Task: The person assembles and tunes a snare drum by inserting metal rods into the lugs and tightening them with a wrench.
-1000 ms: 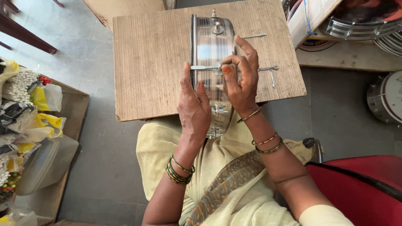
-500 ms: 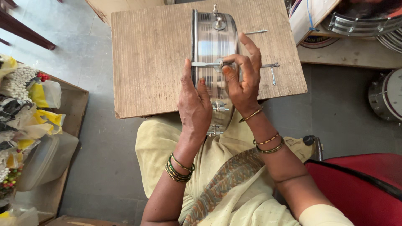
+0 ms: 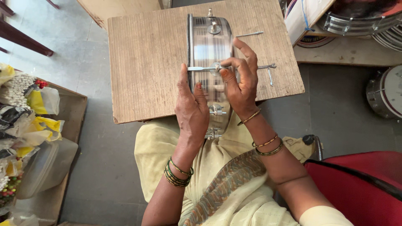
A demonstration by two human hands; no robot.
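Observation:
A shiny metal drum shell (image 3: 209,42) stands on edge on a wooden board (image 3: 146,62), its near end over my lap. My left hand (image 3: 191,106) grips the shell's left rim, thumb up by a thin metal tension rod (image 3: 201,68) that lies across the shell. My right hand (image 3: 240,81) pinches that rod at a round lug on the shell's side. Further lugs (image 3: 216,110) show along the shell below my fingers.
Loose metal rods (image 3: 268,69) lie on the board to the right of the shell. More drums (image 3: 385,96) sit on the floor and shelf at right. A red chair (image 3: 360,180) is at lower right. A wooden tray with bags and beads (image 3: 25,125) stands at left.
Both hands stay on the shell and rod with barely any shift; only the view has moved slightly.

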